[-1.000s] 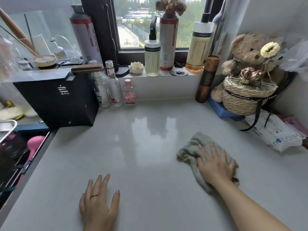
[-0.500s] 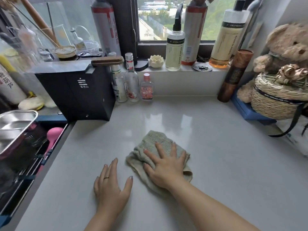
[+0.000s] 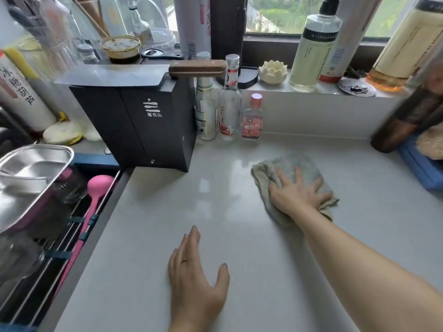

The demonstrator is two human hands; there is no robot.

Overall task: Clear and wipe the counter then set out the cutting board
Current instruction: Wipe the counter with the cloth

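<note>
Grey-green terry cloth (image 3: 293, 161) lies on the pale counter (image 3: 148, 236), pinned under the right hand (image 3: 297, 194). That hand's fingers (image 3: 298, 176) are straight and spread wide, pressing down and not curled round the fabric. The cloth shows beyond the fingertips, toward the back wall, and bunches out past the thumb side. A frayed corner trails by the little-finger side of the wrist. Its long axis runs slantwise, from beyond the thumb back toward the forearm.

The left hand (image 3: 196, 271) rests flat on the bare counter, well apart from the cloth and nearer the body. Its 4 fingers are straight and close together, the thumb held out, and it holds nothing.

The wiping turns on 1 relation: the widest bare stretch lies off the right thumb side. It reaches across to the black box (image 3: 143, 121) and back toward the left fingertips. The right hand alone is on the cloth, so a sweep that way looks like the natural stroke. Just beyond the fingertips on that side stand 3 small bottles (image 3: 227, 111) against the wall, which a far stroke could knock.

No cutting board shows here. The right edge is blurred, so I cannot tell whether one stands there.
</note>
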